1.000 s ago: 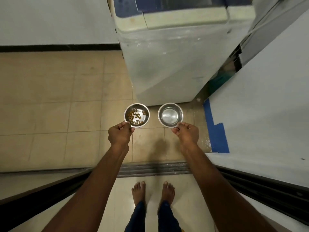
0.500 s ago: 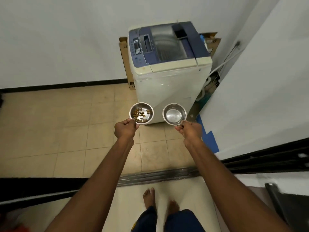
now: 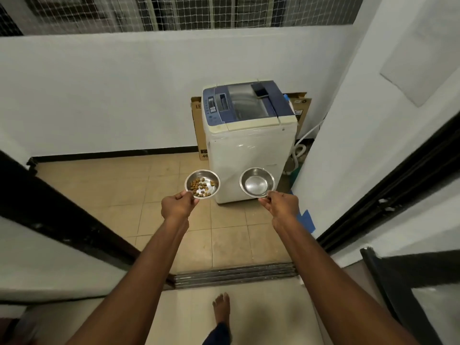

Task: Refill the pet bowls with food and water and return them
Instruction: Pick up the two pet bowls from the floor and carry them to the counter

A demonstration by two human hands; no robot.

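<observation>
Two small steel pet bowls are held out in front of me at about waist height. My left hand [image 3: 177, 206] pinches the near rim of the food bowl [image 3: 212, 178], which holds several brown kibble pieces [image 3: 200, 187]. My right hand [image 3: 282, 206] pinches the near rim of the water bowl [image 3: 257, 182]; it looks shiny inside, and whether water is in it I cannot tell. Both bowls are level and apart from each other.
A white and blue top-loading washing machine [image 3: 249, 143] stands straight ahead against the white wall, with cardboard boxes [image 3: 198, 125] behind it. A metal sliding-door track [image 3: 236, 273] crosses the floor at my feet. Black door frames flank the doorway. Blue tape [image 3: 307, 219] marks the tiled floor.
The view has tilted up and drawn back from the washing machine, which now shows in full with the wall and netted window above. Both hands still hold their bowls.
</observation>
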